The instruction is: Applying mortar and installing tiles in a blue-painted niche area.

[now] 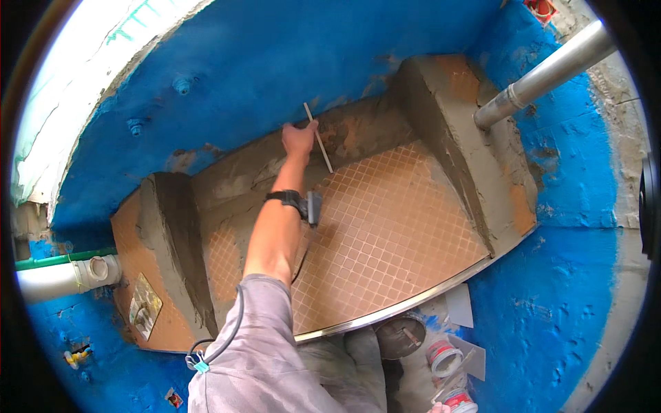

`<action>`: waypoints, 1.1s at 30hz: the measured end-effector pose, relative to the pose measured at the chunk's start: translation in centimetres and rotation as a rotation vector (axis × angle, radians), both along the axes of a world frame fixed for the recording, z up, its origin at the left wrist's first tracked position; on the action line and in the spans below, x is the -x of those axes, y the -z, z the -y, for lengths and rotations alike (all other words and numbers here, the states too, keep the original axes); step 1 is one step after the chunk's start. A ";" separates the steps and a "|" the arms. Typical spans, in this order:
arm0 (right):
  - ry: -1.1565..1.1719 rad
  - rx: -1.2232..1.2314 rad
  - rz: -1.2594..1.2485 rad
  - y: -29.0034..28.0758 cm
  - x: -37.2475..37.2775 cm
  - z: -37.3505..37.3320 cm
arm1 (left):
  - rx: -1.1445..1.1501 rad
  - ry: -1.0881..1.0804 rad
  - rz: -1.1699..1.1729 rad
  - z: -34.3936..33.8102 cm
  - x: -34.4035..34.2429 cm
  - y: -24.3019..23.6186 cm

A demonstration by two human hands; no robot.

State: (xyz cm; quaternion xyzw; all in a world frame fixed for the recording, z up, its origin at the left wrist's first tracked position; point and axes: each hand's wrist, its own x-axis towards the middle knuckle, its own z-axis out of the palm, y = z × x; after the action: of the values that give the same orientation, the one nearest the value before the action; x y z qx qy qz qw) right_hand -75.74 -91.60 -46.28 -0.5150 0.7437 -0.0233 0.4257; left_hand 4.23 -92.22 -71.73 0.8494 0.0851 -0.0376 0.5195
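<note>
My left hand (299, 141) reaches far across, fingers closed on a thin pale stick (322, 148). The stick leans against the mortar-coated back edge (241, 168) at the blue wall, its lower end by a brown panel (385, 234) with a raised grid pattern. A strap with a small grey device (313, 208) sits on my left wrist. Of my right hand (439, 408) only a bit shows at the bottom edge, beside a white bucket with a red band (458, 399); its fingers are mostly cut off.
Mortar-covered raised blocks flank the panel, left (180, 234) and right (451, 151). A metal pipe (544, 76) rises from the right one. A square mortar-smeared plate (146, 306) lies at left, near a white pipe (65, 279). Another bucket (444, 359) and a round dark container (401, 337) stand below.
</note>
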 end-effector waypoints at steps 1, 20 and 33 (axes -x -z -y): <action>-0.015 0.019 -0.004 0.1 0.3 -0.3 | 0.002 0.012 -0.019 0.6 0.0 0.3; -0.128 0.083 -0.052 -0.4 -2.4 0.0 | 0.395 0.239 -0.277 1.3 -4.5 -1.5; -0.076 0.045 0.028 0.1 -1.6 -1.1 | 0.384 0.237 -0.342 1.5 -4.2 -2.0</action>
State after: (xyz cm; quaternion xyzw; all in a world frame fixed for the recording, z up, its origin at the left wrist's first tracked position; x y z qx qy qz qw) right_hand -74.11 -90.52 -46.34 -0.5518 0.7169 -0.0311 0.4250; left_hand 8.41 -93.70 -69.70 0.7207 0.0628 -0.2561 0.6411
